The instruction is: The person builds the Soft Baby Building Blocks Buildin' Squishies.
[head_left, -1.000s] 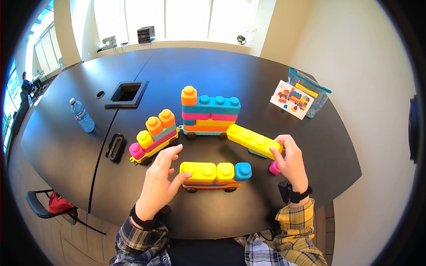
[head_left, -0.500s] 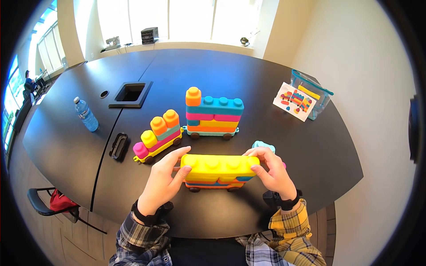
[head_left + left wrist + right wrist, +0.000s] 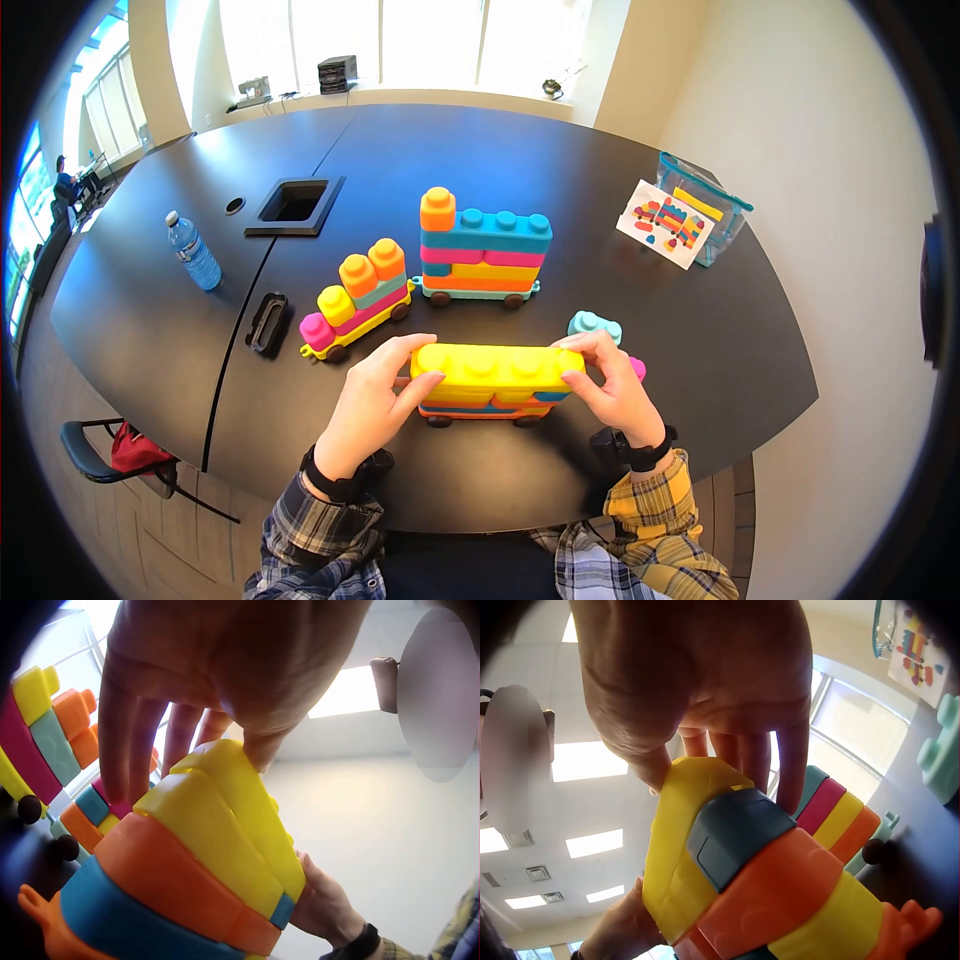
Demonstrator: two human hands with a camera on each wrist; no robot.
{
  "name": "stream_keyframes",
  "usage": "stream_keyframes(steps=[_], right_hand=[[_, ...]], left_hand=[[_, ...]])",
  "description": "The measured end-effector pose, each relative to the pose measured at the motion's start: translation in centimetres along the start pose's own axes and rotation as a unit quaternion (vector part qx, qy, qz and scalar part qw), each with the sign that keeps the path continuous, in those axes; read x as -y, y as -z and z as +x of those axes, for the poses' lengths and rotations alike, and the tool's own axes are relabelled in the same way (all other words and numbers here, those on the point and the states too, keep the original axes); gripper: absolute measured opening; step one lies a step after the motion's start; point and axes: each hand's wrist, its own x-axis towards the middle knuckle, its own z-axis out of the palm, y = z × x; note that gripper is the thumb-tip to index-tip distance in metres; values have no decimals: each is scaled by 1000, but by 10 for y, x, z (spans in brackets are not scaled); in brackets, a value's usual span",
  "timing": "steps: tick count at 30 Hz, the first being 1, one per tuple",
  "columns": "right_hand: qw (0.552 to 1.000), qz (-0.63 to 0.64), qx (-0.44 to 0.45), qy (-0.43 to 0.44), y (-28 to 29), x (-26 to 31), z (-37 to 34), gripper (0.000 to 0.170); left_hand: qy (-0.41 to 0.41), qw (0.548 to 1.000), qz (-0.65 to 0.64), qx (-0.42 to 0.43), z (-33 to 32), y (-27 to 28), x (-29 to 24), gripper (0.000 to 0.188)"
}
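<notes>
A long yellow building block point(image 3: 498, 368) lies across the top of a toy train wagon point(image 3: 470, 408) built of orange, blue and yellow blocks. My left hand point(image 3: 368, 402) holds the block's left end, thumb on the near side and fingers behind. At the other end my right hand point(image 3: 618, 395) grips it the same way. From the left wrist view, the long block point(image 3: 259, 810) sits on a yellow layer point(image 3: 214, 832) with orange and blue beneath. A dark blue block point(image 3: 739, 829) shows under its right end in the right wrist view.
Two more built wagons stand beyond: a stepped one point(image 3: 358, 305) and a taller one point(image 3: 485, 255). Right of my hands lie a light teal piece point(image 3: 595, 326) and a pink block point(image 3: 637, 369). Farther out are a water bottle point(image 3: 195, 252), a picture card point(image 3: 665, 222) and a clear bag point(image 3: 728, 225).
My right hand has brought the long yellow block leftward from the right side onto the near wagon. My left hand, earlier at the wagon's left end, now holds the block too.
</notes>
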Motion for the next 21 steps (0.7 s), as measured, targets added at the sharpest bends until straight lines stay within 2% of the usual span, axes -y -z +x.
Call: stream_keyframes(steps=[10, 13, 15, 16, 18, 20, 21], right_hand=[[999, 30, -17, -3, -6, -11, -6, 27], [1000, 11, -17, 0, -3, -11, -8, 31], [999, -24, 16, -15, 10, -7, -5, 41], [999, -48, 7, 19, 21, -4, -1, 49], [995, -44, -94, -9, 39, -1, 0, 44], [976, -167, -127, -63, 61, 4, 6, 42], [959, -251, -112, -74, 73, -2, 7, 41]], left_hand=[[10, 1000, -4, -11, 0, -3, 1, 38], [17, 1000, -3, 3, 0, -2, -2, 39], [22, 1000, -3, 12, 1, -1, -3, 39], [27, 999, -3, 20, 1, 0, -3, 39], [18, 999, 29, 30, 2, 4, -4, 41], [11, 998, 57, 40, 1, 4, -4, 43], [3, 998, 48, 33, 1, 3, -3, 46]])
